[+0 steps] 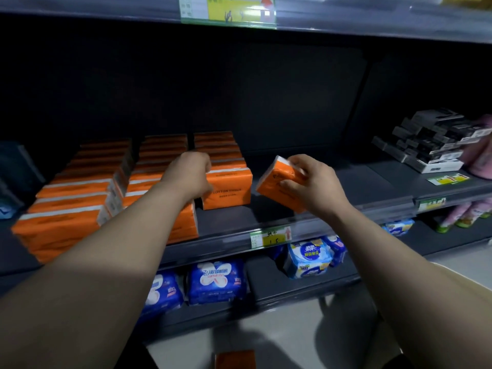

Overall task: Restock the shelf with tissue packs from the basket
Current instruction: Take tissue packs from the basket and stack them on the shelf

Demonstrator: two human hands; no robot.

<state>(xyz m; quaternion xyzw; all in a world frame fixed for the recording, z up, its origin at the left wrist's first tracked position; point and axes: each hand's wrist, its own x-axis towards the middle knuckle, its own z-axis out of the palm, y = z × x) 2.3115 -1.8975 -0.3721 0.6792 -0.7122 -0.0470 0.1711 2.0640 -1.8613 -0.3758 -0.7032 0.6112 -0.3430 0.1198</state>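
Note:
Three rows of orange tissue packs fill the left part of the dark grey shelf. My left hand reaches onto the shelf and grips the front pack of the right row, which stands upright. My right hand holds another orange tissue pack, tilted, just above the bare shelf to the right of that row. One more orange pack shows at the bottom edge; the basket itself is out of view.
Black and white boxes are piled at the right end of the shelf, beside pink packs. Blue and white packs lie on the lower shelf. A yellow price tag hangs on the shelf's front edge.

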